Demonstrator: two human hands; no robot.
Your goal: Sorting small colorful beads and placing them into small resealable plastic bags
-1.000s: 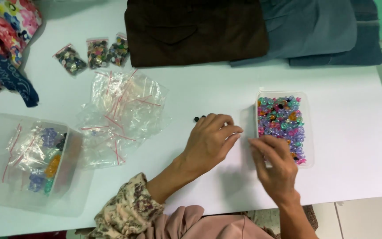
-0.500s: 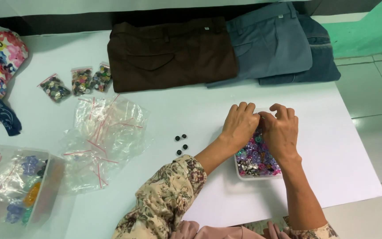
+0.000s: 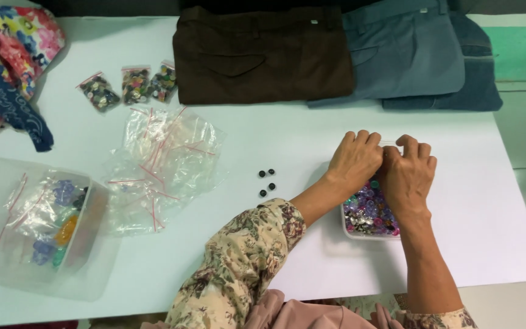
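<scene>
A clear plastic box (image 3: 353, 231) full of mixed coloured buttons (image 3: 369, 213) sits on the white table (image 3: 287, 140). My left hand (image 3: 354, 161) and my right hand (image 3: 408, 176) are both over its far end, fingers curled and knuckles touching. What the fingertips pinch is hidden under the hands. Several small black buttons (image 3: 266, 181) lie loose on the table just left of my left wrist.
A heap of empty clear zip bags (image 3: 165, 164) lies centre-left. Beside it is a clear tub (image 3: 38, 225) with bagged items. Three small bags of buttons (image 3: 130, 85) sit further back. Folded brown (image 3: 263, 52) and blue trousers (image 3: 409, 52) lie along the far edge, floral cloth (image 3: 13, 61) at left.
A second ago my hands were apart, the left on the table and the right at the box. They have since come together over the box's far end. The view also shifted.
</scene>
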